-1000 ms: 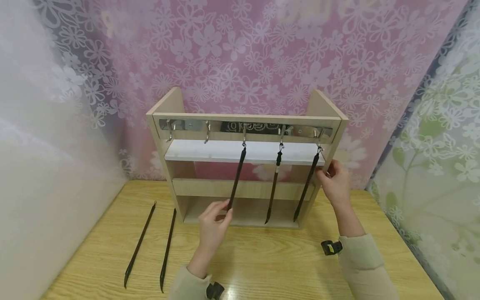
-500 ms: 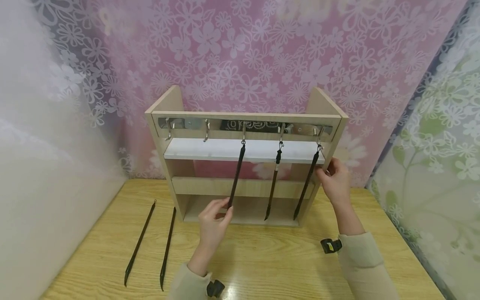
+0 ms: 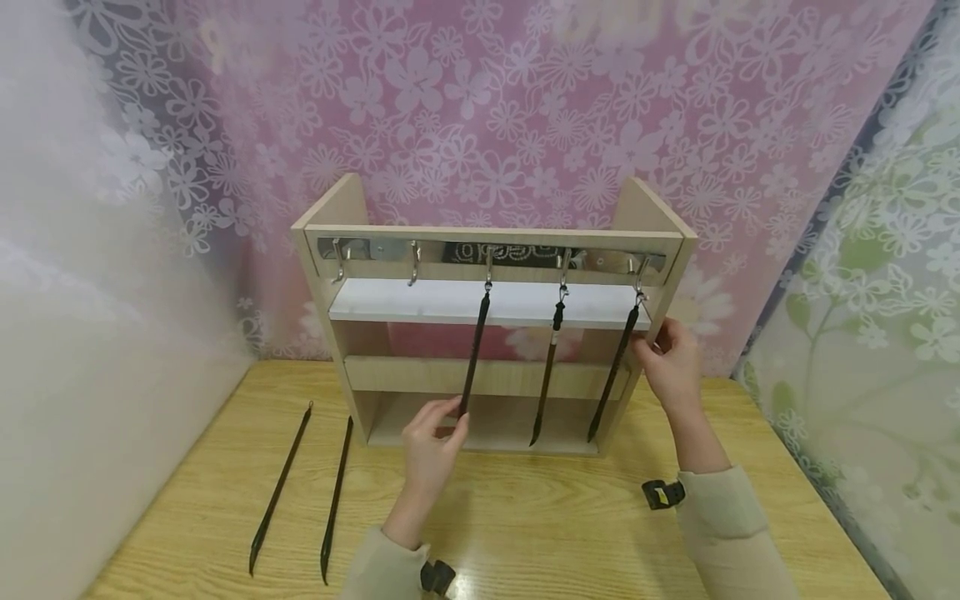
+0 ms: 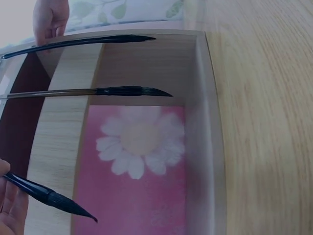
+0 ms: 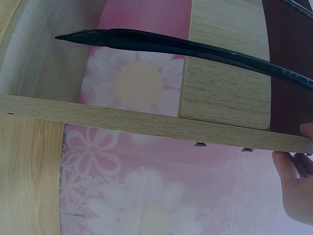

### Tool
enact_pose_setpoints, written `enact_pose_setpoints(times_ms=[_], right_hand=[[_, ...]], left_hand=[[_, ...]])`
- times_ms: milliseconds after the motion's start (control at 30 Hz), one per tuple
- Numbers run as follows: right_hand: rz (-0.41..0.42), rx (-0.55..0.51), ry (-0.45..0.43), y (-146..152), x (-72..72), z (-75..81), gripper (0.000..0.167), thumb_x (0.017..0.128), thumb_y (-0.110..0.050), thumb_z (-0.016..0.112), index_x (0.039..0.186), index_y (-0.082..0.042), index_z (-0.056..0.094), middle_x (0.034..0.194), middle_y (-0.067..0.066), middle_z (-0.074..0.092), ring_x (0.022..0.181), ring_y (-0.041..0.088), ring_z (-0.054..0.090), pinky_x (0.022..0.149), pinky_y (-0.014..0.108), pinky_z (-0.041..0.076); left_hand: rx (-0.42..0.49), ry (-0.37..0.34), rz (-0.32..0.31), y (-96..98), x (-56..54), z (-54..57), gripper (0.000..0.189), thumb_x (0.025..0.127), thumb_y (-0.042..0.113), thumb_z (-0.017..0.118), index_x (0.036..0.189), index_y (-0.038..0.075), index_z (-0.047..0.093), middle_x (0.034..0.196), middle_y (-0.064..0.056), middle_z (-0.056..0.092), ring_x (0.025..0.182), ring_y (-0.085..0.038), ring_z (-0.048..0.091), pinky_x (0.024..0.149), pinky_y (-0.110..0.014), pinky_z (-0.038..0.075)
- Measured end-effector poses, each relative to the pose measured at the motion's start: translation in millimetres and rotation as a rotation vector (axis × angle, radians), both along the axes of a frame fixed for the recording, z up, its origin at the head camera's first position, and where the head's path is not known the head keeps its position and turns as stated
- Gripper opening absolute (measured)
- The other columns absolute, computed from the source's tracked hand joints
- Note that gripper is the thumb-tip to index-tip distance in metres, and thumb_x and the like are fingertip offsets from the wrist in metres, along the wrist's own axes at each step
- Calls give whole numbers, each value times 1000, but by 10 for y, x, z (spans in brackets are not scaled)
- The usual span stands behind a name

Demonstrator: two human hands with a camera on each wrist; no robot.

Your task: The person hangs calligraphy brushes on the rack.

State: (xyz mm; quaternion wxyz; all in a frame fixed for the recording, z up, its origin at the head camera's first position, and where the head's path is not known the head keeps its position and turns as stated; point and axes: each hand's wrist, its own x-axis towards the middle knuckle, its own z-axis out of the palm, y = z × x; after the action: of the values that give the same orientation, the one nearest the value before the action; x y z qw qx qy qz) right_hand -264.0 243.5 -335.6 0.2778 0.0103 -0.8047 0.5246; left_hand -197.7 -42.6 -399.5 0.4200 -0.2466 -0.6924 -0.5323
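the left hand [image 3: 431,437] pinches a dark brush [image 3: 476,346] just above the bristles; from that grip its long axis slants up and slightly right, bringing the top loop [image 3: 488,287] to the end of the middle hook [image 3: 490,263], though i cannot tell if it is fully seated; the right hand [image 3: 670,364], farther off, grips the side of the shelf [image 3: 420,377]

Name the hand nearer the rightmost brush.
Right. The right hand grips the side panel beside the rightmost brush; the left hand, farther left, holds the brush at the middle hook.
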Motion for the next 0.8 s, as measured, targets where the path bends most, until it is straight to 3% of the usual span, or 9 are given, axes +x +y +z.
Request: enact_pose_setpoints(times_ms=[300,633,800], right_hand=[[2,-2,-10,13,-5,-10,34,82,-2,57,114,7,51,105,19,56,104,25,52,83,21,44],[8,-21,-9,-6,6,6,33,82,-1,56,113,10,50,105,20,56,106,26,51,85,24,44],[7,-29,-12,-12,7,9,33,82,0,55,113,10,49,104,19,55,104,25,52,83,20,44]], left_hand=[[16,-36,-17,41,-135,-99,20,66,-21,64,85,-15,60,79,-23,59,69,-34,59,55,-26,52],[50,-86,-78,125,-290,-188,20,69,-15,65,88,-15,61,83,-23,60,74,-35,59,58,-24,52],[101,-117,-118,169,-356,-231,19,71,-14,65,89,-15,60,85,-25,60,77,-37,58,61,-31,53]])
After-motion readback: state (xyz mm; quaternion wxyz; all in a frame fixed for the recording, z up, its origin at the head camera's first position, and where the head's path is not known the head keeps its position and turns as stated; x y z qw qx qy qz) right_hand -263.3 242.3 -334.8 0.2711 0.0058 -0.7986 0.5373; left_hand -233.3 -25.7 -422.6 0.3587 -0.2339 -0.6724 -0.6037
